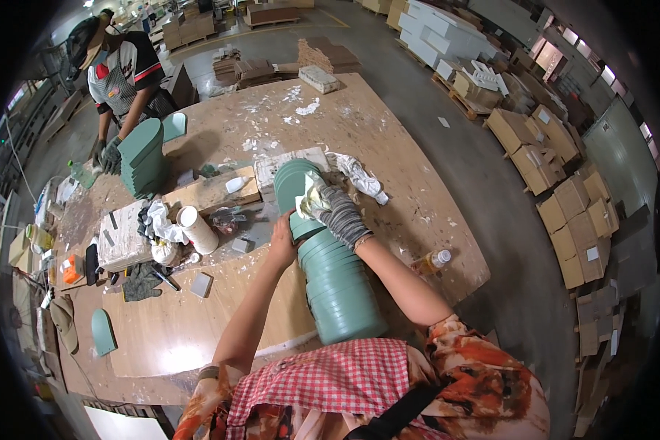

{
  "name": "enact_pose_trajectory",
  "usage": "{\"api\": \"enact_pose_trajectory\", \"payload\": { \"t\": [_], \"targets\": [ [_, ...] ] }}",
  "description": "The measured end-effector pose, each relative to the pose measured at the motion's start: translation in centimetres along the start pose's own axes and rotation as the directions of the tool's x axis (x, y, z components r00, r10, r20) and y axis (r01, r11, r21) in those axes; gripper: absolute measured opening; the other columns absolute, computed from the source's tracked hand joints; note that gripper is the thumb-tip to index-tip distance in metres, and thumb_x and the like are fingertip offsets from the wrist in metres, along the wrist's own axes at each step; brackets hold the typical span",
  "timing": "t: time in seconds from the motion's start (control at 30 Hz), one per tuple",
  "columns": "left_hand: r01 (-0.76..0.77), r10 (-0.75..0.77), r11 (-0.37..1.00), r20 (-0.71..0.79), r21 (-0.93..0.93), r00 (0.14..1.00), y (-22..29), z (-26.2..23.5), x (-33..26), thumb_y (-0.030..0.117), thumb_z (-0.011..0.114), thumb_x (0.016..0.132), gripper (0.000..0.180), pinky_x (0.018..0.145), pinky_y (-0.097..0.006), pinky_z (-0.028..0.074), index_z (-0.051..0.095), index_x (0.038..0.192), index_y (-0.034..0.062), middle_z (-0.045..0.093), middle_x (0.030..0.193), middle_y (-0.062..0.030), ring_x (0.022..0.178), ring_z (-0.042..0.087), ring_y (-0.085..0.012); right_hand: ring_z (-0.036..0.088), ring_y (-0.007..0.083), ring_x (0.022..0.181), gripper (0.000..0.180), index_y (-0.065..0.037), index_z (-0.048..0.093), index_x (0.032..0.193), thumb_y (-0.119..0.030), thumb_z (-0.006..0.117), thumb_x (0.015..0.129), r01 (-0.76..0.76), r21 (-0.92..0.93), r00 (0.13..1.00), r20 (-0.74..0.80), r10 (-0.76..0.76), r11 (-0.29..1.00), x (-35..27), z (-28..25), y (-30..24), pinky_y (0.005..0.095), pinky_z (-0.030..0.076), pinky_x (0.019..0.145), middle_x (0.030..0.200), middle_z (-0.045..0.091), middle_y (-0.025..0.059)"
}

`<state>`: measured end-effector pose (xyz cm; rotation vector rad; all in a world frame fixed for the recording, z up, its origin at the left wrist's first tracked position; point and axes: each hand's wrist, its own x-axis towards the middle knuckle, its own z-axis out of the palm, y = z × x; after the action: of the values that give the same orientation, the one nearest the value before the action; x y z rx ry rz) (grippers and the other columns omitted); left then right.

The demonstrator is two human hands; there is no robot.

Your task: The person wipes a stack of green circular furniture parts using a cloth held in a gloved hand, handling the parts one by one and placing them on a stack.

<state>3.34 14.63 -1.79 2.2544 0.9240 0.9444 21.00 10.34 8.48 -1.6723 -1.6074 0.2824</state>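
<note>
My left hand (283, 238) is bare, with its fingers closed on the left edge of a green round-ended panel (291, 188). In a grey striped glove, my right hand (340, 214) presses a crumpled white and yellowish cloth (312, 196) onto the panel's face. Several similar green panels lie fanned out beneath its far end. Nearer to me, a long overlapping row of green panels (343, 293) stretches toward my checked apron. The cloth and glove hide part of the panel being touched.
Across the worktable (411, 183), a co-worker's gloved hands (110, 155) are beside another green stack (145, 155). A white tub (196, 229), a dark glove (142, 282) and a white-wrapped block (123, 238) lie left. A clear bottle (431, 262) sits right; a white rag (361, 178) lies beyond.
</note>
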Motion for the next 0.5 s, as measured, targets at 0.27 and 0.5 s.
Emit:
{"api": "enact_pose_trajectory", "payload": {
  "t": [0.27, 0.5],
  "targets": [
    [0.012, -0.005, 0.997, 0.092, -0.073, 0.996, -0.1, 0.6, 0.0, 0.003, 0.069, 0.075, 0.077, 0.099, -0.041, 0.037, 0.022, 0.136, -0.0022, 0.042, 0.128, -0.0266, 0.117, 0.043, -0.0429, 0.059, 0.0327, 0.100, 0.041, 0.000, 0.063, 0.108, -0.034, 0.052, 0.087, -0.045, -0.533, 0.954, 0.229, 0.195, 0.845, 2.2, 1.3, 0.2, 0.0385, 0.046, 0.088, 0.106, 0.062, 0.0213],
    [0.056, -0.052, 0.997, 0.069, -0.059, 0.996, -1.8, 0.8, -0.2, 0.010, 0.072, 0.073, 0.079, 0.096, -0.043, 0.038, 0.026, 0.136, 0.0004, 0.044, 0.122, -0.0227, 0.113, 0.043, -0.0417, 0.057, 0.0290, 0.094, 0.020, -0.005, 0.066, 0.094, -0.012, 0.054, 0.079, 0.132, -0.594, 0.948, 0.309, 0.073, 0.794, -0.9, 1.8, -6.2, 0.0380, 0.045, 0.085, 0.098, 0.062, 0.0166]
  ]
}}
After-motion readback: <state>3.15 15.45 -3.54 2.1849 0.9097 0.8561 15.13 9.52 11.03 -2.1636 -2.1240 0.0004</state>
